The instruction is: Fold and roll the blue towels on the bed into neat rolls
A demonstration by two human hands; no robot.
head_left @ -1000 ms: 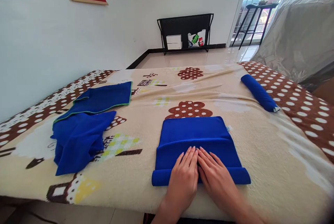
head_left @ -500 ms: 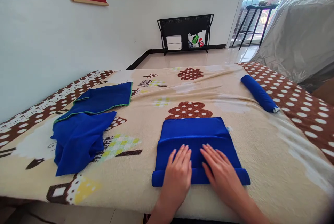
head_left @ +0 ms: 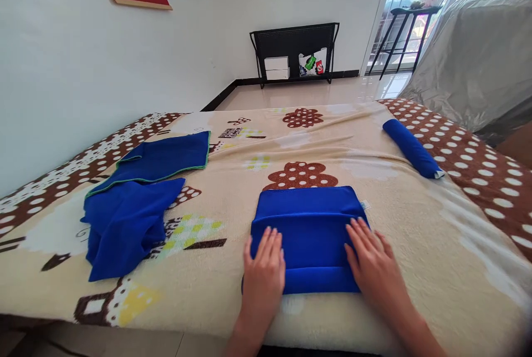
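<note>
A blue towel (head_left: 311,240) lies before me, its near edge rolled up and the far part flat, with a small white tag (head_left: 364,205) at its right side. My left hand (head_left: 265,268) rests flat on the left part of the towel, palm over the roll. On the right side my right hand (head_left: 374,265) lies likewise, fingers stretched out over the cloth and the roll. Both hands are open. Under the palms the roll's ends are mostly hidden.
A rolled blue towel (head_left: 412,149) lies at the right on the patterned blanket (head_left: 224,301). To the left are a crumpled blue cloth (head_left: 128,224) and a flatter green-edged blue cloth (head_left: 166,156). A black rack (head_left: 295,44) stands by the far wall.
My hands have slid apart along the towel, the left one leftward and the right one rightward. The roll is about where it was; the other cloths have not moved.
</note>
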